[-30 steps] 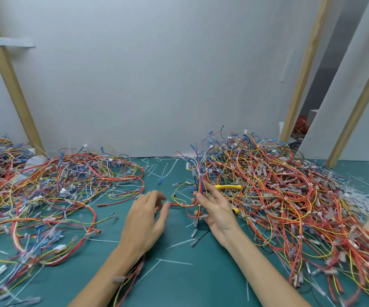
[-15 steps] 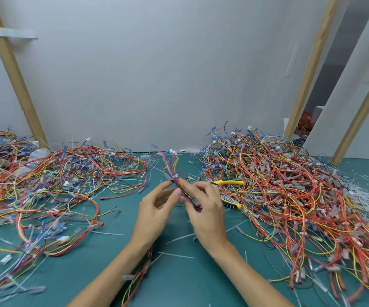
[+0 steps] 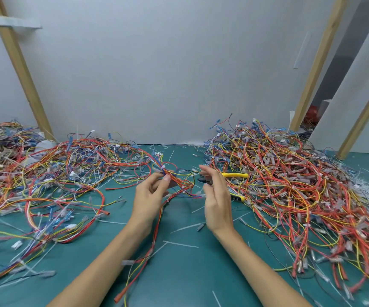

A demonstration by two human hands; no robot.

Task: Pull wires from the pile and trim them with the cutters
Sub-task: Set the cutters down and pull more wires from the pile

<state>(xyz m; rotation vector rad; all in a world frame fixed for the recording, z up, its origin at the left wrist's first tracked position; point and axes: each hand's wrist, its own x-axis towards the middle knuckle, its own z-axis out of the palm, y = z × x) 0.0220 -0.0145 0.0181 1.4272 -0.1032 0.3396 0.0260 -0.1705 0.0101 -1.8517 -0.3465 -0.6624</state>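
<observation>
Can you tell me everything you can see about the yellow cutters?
The cutters have two yellow, plastic-looking handles spread apart and a dark head pointing left. They lie at the left edge of the big wire pile on the right. The right hand hides their middle, so I cannot tell if it touches them.
</observation>
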